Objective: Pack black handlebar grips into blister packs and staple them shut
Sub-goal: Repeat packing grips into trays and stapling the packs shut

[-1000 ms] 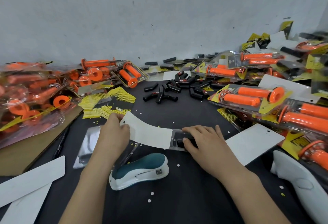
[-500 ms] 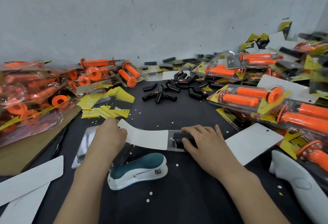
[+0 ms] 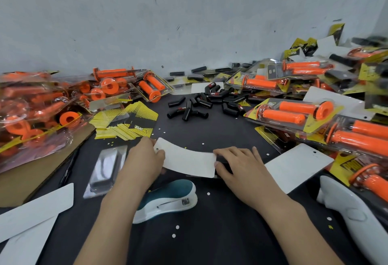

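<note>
A white backing card (image 3: 189, 160) lies across a blister pack in the middle of the black table. My left hand (image 3: 144, 159) pinches the card's left end. My right hand (image 3: 239, 166) presses down on the pack's right end, where a black grip shows dark under my fingers. A teal and white stapler (image 3: 168, 199) sits just in front of the card, between my forearms. A clear blister pack (image 3: 107, 170) holding a black grip lies to the left. Loose black grips (image 3: 201, 105) are heaped at the back centre.
Packs of orange grips pile up at left (image 3: 42, 109) and right (image 3: 294, 115). Yellow-black printed cards (image 3: 126, 124) lie left of centre, blank white cards at the near left (image 3: 35, 212) and right (image 3: 298, 166). A white object (image 3: 357, 218) sits at the near right.
The card has slid to the right over the pack and now covers most of it. My left hand followed it to the right; my right hand stayed on the pack's end.
</note>
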